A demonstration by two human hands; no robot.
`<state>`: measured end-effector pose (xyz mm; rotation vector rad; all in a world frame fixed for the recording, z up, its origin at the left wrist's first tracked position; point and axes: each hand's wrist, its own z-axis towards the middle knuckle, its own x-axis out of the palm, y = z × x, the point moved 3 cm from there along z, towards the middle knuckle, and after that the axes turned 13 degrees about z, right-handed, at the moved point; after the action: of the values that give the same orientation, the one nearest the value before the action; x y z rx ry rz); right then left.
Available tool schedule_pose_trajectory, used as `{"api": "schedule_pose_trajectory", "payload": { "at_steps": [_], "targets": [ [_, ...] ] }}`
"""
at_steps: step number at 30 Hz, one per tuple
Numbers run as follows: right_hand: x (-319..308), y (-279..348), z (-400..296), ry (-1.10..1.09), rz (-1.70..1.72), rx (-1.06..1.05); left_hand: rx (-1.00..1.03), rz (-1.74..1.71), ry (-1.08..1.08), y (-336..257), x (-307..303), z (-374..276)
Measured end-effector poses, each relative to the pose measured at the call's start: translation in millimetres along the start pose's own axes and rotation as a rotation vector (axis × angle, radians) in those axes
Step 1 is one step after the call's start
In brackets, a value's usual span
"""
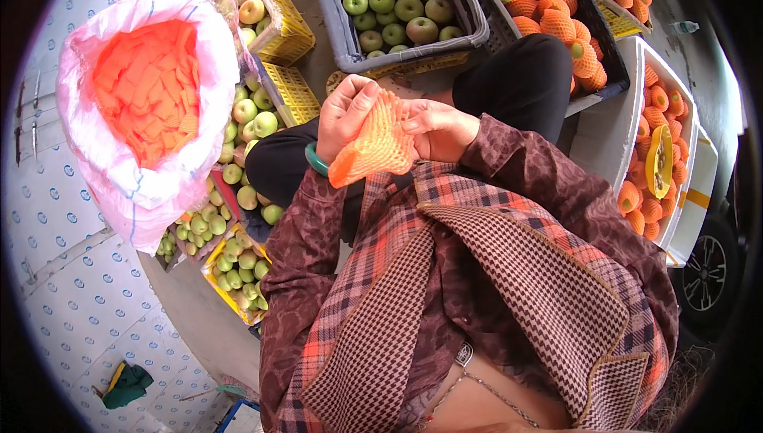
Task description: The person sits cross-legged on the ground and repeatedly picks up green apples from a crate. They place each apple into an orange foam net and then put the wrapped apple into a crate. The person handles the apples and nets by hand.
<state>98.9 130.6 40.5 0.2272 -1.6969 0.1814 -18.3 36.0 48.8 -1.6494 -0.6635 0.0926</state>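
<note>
My left hand (349, 114), with a green bangle at its wrist, pinches an orange foam fruit net (381, 141) near its upper end. On the net's other side, my right hand (441, 129) holds its edge between thumb and fingers. The net hangs partly spread between both hands, above my lap; no fruit is plainly visible inside it. Ahead of my hands, green apples (409, 9) fill a lined crate (334, 34). A white and pink sack (77, 87) stands on the left, full of flat orange foam nets (149, 93).
Yellow crates (292, 90) of loose apples stand along the left. At the right are a dark crate of net-wrapped fruit (557, 22) and a white foam box (635, 153) with more wrapped fruit and a cut papaya half (658, 162). A car wheel (704, 272) shows at far right.
</note>
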Motion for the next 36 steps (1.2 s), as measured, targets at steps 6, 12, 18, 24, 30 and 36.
{"api": "schedule_pose_trajectory", "payload": {
  "at_steps": [6, 12, 18, 24, 30, 36],
  "targets": [
    [8, 8, 4, 0.017, -0.106, 0.015, -0.084, -0.194, 0.171, 17, 4, 5],
    [20, 10, 28, -0.031, 0.07, -0.257, -0.123, -0.679, 0.276, 53, -17, 14],
    [-12, 71, 71, -0.116, -0.343, -0.331, -0.034, 0.37, -0.066, 34, -93, 49],
    [-138, 188, 89, -0.522, -2.354, -0.029, -0.06, -0.271, -0.532, 7, -192, 92],
    [-219, 189, 139, -0.156, -3.02, 0.534, -0.047, -0.218, -0.44, -3, -181, 87],
    [-260, 178, 148, -0.185, -3.197, 0.731, -0.036, -0.221, -0.43, -7, -180, 88]
  ]
}}
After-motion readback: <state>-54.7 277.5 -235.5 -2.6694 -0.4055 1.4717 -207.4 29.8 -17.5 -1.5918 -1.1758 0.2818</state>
